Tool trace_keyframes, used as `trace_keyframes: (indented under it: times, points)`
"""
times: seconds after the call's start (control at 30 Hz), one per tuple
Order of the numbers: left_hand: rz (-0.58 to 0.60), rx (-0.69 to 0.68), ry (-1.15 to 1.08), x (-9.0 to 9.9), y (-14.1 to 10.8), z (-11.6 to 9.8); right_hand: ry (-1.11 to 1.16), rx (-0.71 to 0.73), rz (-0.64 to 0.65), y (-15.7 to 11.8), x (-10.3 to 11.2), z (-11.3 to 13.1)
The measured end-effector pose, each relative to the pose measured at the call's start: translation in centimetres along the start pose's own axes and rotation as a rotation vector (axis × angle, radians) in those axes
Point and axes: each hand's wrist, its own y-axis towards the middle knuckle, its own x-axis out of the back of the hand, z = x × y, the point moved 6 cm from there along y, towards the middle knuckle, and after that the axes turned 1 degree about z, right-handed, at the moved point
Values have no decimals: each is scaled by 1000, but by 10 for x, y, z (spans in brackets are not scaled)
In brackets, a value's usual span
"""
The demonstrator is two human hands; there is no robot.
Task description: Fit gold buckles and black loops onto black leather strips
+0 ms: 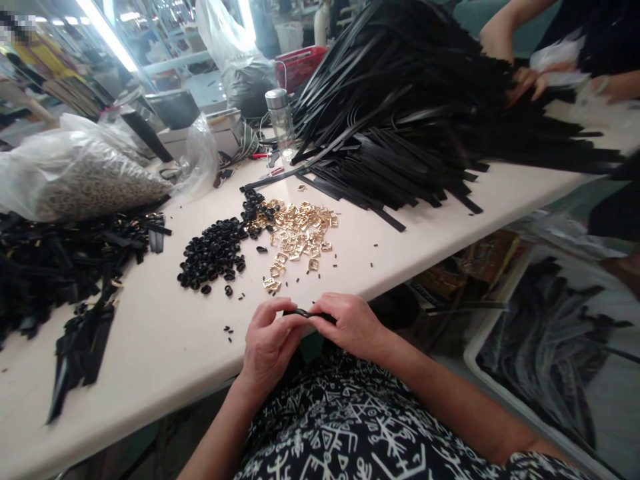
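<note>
Both my hands meet at the near edge of the table, pinching one black strap (300,312) between them. My left hand (270,337) grips its left part with thumb and fingers, and my right hand (347,323) grips the right part. Whether a loop or buckle sits on the strap is too small to tell. Just beyond my hands lies a pile of gold-coloured buckles (303,230). Left of it is a heap of small black loops (213,253). A few tiny black bits lie scattered on the tabletop around them.
A large stack of black straps (395,160) covers the far right, where a co-worker's hands (525,83) work. Shorter black straps (85,333) and a plastic bag of small parts (85,173) lie left. A glass bottle (281,127) stands behind. A bin of straps (473,360) is below right.
</note>
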Motion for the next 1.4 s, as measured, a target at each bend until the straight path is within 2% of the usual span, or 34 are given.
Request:
trace_keyframes:
  times: [0.07, 0.1, 0.17, 0.27, 0.33, 0.47, 0.7, 0.8, 0.9, 0.97, 1.03, 1.07, 1.13, 1.23, 1.4]
  points:
    - [-57, 5, -71, 8, -3, -2, 24, -29, -35, 1, 8, -5]
    - [-73, 55, -127, 10, -4, 1, 38, -38, -54, 1, 12, -7]
    - [-61, 258, -267, 9, -5, 14, 72, -24, -73, 1, 18, -7]
    - [36, 618, -495, -7, -9, 33, 78, 51, -61, -2, 20, -1]
    - [85, 731, -629, -18, -8, 36, 41, 96, -54, -3, 17, 5]
    - [43, 799, -795, -26, -4, 37, -3, 137, -67, -2, 8, 10]
    - [-7, 842, -880, -28, -8, 39, -168, 254, -177, 4, 0, 21]
    - [25, 840, -839, -27, -11, 39, -178, 263, -140, 6, -5, 19]
    - [136, 784, -684, -15, -10, 45, -133, 245, -86, 8, -9, 13]
    - [100, 721, -399, 10, -7, 62, -101, 218, -70, 7, -9, 7]
    - [-39, 691, -61, 45, -2, 86, -81, 191, -69, 6, -9, 1]
    - [-94, 703, 69, 60, -1, 99, -74, 181, -73, 5, -9, -1]
    - [-101, 749, 246, 77, 1, 124, -62, 174, -82, 4, -9, -3]
    - [3, 753, 350, 81, 5, 143, -56, 177, -85, 4, -11, -2]
    - [91, 661, 346, 73, 11, 137, -67, 172, -80, 5, -11, 2]
